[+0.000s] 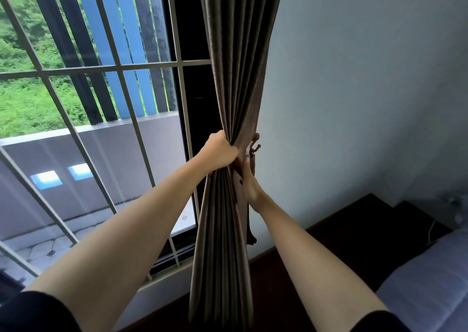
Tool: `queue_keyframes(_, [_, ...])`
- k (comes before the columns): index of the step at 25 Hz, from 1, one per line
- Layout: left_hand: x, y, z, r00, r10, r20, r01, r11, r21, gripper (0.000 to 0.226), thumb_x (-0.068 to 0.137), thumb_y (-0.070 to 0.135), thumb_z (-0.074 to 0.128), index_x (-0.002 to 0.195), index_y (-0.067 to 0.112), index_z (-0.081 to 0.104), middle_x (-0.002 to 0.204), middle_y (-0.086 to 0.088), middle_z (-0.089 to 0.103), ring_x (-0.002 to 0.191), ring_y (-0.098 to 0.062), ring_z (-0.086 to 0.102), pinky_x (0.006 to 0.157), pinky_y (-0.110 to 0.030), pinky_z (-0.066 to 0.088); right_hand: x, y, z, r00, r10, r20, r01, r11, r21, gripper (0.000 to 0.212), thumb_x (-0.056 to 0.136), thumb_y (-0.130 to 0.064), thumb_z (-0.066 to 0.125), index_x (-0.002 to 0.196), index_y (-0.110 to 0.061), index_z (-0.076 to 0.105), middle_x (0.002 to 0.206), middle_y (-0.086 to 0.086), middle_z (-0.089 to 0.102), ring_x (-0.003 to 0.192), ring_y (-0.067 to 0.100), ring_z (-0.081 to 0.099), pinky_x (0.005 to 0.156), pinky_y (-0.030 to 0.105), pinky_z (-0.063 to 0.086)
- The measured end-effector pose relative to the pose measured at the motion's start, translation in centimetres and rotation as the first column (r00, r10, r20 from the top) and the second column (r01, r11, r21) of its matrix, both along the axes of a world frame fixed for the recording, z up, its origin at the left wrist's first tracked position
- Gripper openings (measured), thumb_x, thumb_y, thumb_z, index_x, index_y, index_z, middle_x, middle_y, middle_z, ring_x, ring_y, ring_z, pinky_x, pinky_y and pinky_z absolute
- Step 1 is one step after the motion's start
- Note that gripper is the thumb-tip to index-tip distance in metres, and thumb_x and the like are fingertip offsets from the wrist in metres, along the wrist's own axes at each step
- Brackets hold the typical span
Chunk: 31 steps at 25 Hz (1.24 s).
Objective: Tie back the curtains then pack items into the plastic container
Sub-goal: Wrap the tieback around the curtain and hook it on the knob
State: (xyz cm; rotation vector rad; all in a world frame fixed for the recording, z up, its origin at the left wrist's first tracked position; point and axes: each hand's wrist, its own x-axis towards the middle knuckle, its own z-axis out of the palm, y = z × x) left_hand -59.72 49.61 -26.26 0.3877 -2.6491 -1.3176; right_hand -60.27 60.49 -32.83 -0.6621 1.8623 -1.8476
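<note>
Head view: curtain-tying step in hand. Left hand (222,152) clenches the gathered curtain (235,78) at the window's right side, beside the wall hook (254,145). Right hand (249,182) reaches behind the folds, grip unclear. Next, probably: loop the tie-back strap (250,233) onto the hook.

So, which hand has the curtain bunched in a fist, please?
The left hand grips the curtain; the right hand just reaches up beside it, below the hook.

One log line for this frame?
curtain gathered | left hand grips curtain | right hand at wall hook, grip unclear
</note>
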Motion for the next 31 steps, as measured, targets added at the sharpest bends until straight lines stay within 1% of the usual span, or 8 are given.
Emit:
queue_keyframes(4, [0.7,-0.7,-0.5,0.996,0.032,-0.082,-0.019,0.988,0.152,0.021,0.081,0.010,0.050,0.101,0.008,0.056,0.085,0.001,0.058,0.075,-0.008,0.054,0.060,-0.020,0.042,-2.6,-2.6,0.8,0.963,-0.244,0.110,0.256,0.960,-0.111,0.051,0.102,-0.040,0.012,0.147,-0.015,0.020,0.131,-0.007,0.039,0.131,0.010,0.033,0.065,-0.008,0.035])
queue_keyframes(7, [0.9,-1.6,-0.4,0.997,0.025,-0.080,-0.008,0.979,0.205,0.028,0.074,0.001,0.045,0.098,0.010,0.057,0.085,-0.005,0.063,0.078,-0.017,0.060,0.061,-0.023,0.048,-6.8,-4.1,0.2,0.918,-0.369,0.142,0.375,0.927,-0.012,0.101,0.062,-0.092,0.004,0.144,-0.038,0.029,0.147,-0.010,0.038,0.140,0.015,0.028,0.113,0.032,0.028])
queue_keyframes(10, [1.5,-1.8,-0.4,0.995,-0.012,-0.101,0.033,0.978,0.207,0.036,0.078,-0.015,0.038,0.093,0.012,0.057,0.072,0.003,0.056,0.066,-0.008,0.052,0.051,-0.015,0.042,-12.9,-4.5,-3.6,0.934,-0.338,0.117,0.339,0.941,0.012,0.120,0.046,-0.102,0.004,0.146,-0.039,0.019,0.157,-0.006,0.018,0.147,0.018,0.007,0.117,0.054,0.008])
queue_keyframes(14, [1.7,-1.7,0.0,0.996,-0.026,-0.080,0.043,0.976,0.215,0.034,0.082,-0.014,0.039,0.101,0.007,0.057,0.074,0.000,0.054,0.072,-0.013,0.053,0.059,-0.020,0.045,-13.6,-3.7,-4.2,0.969,-0.204,0.140,0.210,0.977,-0.026,0.117,0.047,-0.103,0.019,0.146,-0.042,0.008,0.159,-0.009,0.005,0.147,0.017,0.000,0.117,0.056,0.003])
queue_keyframes(17, [1.7,-1.5,0.4,0.998,-0.048,-0.035,0.054,0.976,0.210,0.027,0.082,-0.015,0.037,0.102,-0.010,0.055,0.078,-0.019,0.052,0.084,-0.023,0.058,0.080,-0.039,0.050,-10.7,-2.7,-1.2,0.975,-0.179,0.129,0.186,0.981,-0.049,0.117,0.048,-0.102,0.024,0.147,-0.039,0.017,0.158,-0.005,0.015,0.146,0.020,0.013,0.117,0.055,0.012])
queue_keyframes(21, [1.4,-1.6,0.1,0.998,-0.053,-0.031,0.058,0.975,0.215,0.030,0.084,-0.011,0.040,0.102,0.009,0.054,0.077,0.000,0.053,0.081,-0.018,0.053,0.075,-0.030,0.045,-9.0,-1.9,0.9,0.980,-0.160,0.118,0.172,0.980,-0.097,0.123,0.043,-0.101,0.029,0.145,-0.032,0.028,0.151,-0.001,0.034,0.137,0.020,0.036,0.116,0.048,0.024])
queue_keyframes(25, [1.0,-1.6,-0.2,0.998,-0.062,-0.029,0.067,0.969,0.239,0.031,0.085,-0.010,0.039,0.105,0.008,0.054,0.078,0.003,0.052,0.076,-0.013,0.051,0.073,-0.028,0.044,-8.7,-1.8,1.0,0.986,-0.128,0.103,0.134,0.990,-0.051,0.123,0.043,-0.102,0.029,0.146,-0.034,0.025,0.152,-0.001,0.031,0.138,0.021,0.033,0.116,0.051,0.024])
queue_keyframes(31, [0.3,-2.8,-1.1,1.000,0.026,-0.016,-0.024,0.996,0.087,0.015,0.087,0.010,0.049,0.102,0.009,0.054,0.089,-0.002,0.056,0.080,-0.015,0.052,0.075,-0.027,0.041,-7.9,-0.9,1.3,0.970,-0.239,0.047,0.243,0.962,-0.121,0.076,0.089,-0.064,0.000,0.146,-0.023,0.029,0.146,0.005,0.041,0.134,0.020,0.039,0.115,0.038,0.028])
